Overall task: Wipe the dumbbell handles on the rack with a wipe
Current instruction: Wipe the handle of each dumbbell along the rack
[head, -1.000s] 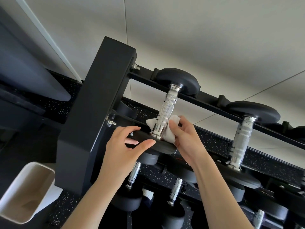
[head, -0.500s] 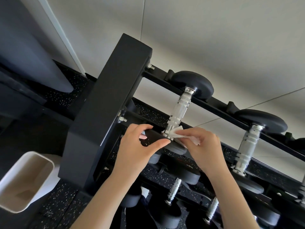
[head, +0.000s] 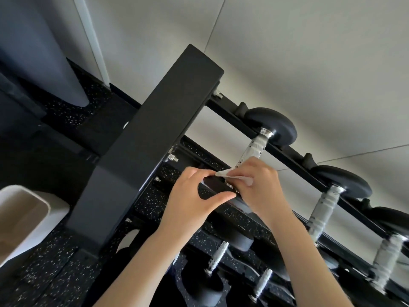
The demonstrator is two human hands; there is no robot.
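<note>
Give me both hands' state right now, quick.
Left hand: grips the near head of the dumbbell.
Right hand: pinches the wipe against the handle's lower end.

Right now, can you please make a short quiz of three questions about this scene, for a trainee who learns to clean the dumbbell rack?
1. True or false: the right hand holds the thin white wipe.
2. Which end of the knurled silver dumbbell handle is the wipe at? A) upper end B) lower end
3. Fill in: the left hand grips the near black rubber ____ of that dumbbell.

Key: 1 true; 2 B; 3 head.
</note>
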